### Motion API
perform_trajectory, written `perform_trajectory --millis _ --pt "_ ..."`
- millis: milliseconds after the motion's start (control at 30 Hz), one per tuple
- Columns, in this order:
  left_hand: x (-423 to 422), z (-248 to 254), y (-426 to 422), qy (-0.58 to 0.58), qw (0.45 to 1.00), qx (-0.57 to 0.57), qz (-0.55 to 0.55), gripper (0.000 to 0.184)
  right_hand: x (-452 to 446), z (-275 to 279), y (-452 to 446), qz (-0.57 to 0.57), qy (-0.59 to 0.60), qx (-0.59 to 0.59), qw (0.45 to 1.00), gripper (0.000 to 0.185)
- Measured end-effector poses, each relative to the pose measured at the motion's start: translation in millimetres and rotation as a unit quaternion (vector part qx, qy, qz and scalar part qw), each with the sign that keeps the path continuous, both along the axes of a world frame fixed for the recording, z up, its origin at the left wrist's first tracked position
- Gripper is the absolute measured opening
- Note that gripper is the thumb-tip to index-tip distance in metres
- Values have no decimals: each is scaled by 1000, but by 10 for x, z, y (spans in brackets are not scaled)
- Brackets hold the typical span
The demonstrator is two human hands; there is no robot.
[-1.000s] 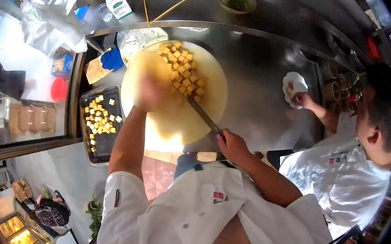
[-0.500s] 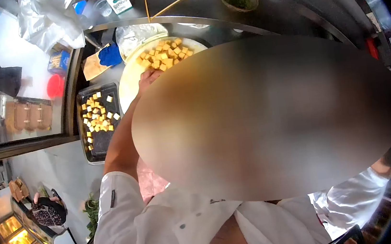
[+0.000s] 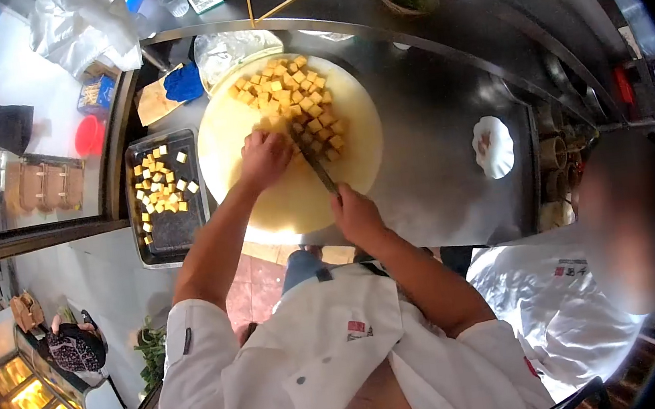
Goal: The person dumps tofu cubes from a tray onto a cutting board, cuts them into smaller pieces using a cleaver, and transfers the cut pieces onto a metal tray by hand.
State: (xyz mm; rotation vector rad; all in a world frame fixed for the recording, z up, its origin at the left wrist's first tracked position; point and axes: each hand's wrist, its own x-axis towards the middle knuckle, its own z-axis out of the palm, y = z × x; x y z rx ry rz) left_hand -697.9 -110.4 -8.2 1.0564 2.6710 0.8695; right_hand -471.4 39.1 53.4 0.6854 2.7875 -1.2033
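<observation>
My right hand is closed round the handle of a knife. Its blade slants up and left across the round cutting board, along the yellow cubes. My left hand rests on the board just left of the blade tip, with fingers curled in by the cubes; what lies under the fingertips is hidden. A large heap of yellow-orange cubes, which look like tofu, covers the board's far and right parts. More cubes with pale faces sit in a dark tray to the left.
Behind the board are a foil-like wrapped bundle and a blue cloth. A white scalloped dish stands on the metal counter at right. A co-worker in white is close on my right. Chopsticks lie on the shelf above.
A blurred shape that covered the middle and right is now at the far right, uncovering the board, knife and my right hand. My left hand appears slightly lower and nearer me.
</observation>
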Motion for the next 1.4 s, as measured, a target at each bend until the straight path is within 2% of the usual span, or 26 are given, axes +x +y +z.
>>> perform_trajectory --millis 67,167,267,333,467,533,567,633,733,867,933,1067,1167,1267,1367,1400 --pt "79 -95 -151 6 1000 20 6 43 18 7 -28 5 -23 -15 1000 27" --pt "151 47 -379 22 996 64 -50 44 25 11 -89 26 -40 -11 999 27" --pt "203 115 -463 39 996 71 -27 46 36 22 -68 31 -26 0 999 26" --pt "211 94 -465 93 992 56 70 44 25 51 7 52 -40 -20 998 34" --pt "70 77 -395 82 989 68 104 41 -1 136 41 73 -68 -28 995 34" --pt "44 144 -379 4 992 71 105 41 -17 125 16 72 -56 -20 996 32" --pt "18 112 -412 4 992 71 107 41 -30 114 6 74 -55 -19 996 32" --pt "-25 49 -483 -34 992 122 28 44 -46 95 -12 67 -53 -22 996 30" --pt "-11 34 -524 -51 985 162 -17 43 -73 96 -28 70 -51 -27 996 29" --pt "33 119 -585 -35 985 156 -60 37 -131 125 -56 71 -49 -34 996 29" --pt "60 89 -606 76 987 140 2 36 -143 140 -75 76 -55 -24 995 28" --pt "161 105 -606 130 986 100 -10 32 -159 148 -52 75 -33 -21 996 28" --pt "42 -137 -613 137 984 113 32 26 -171 146 -33 80 -58 -34 995 28" --pt "-68 -53 -634 160 977 89 107 20 -167 141 -31 87 -39 -18 995 28" --pt "-256 -60 -639 168 973 98 123 22 -175 159 -48 78 -42 -22 996 27" --pt "-280 -60 -617 126 981 89 114 25 -178 147 -45 80 -44 -23 996 27"
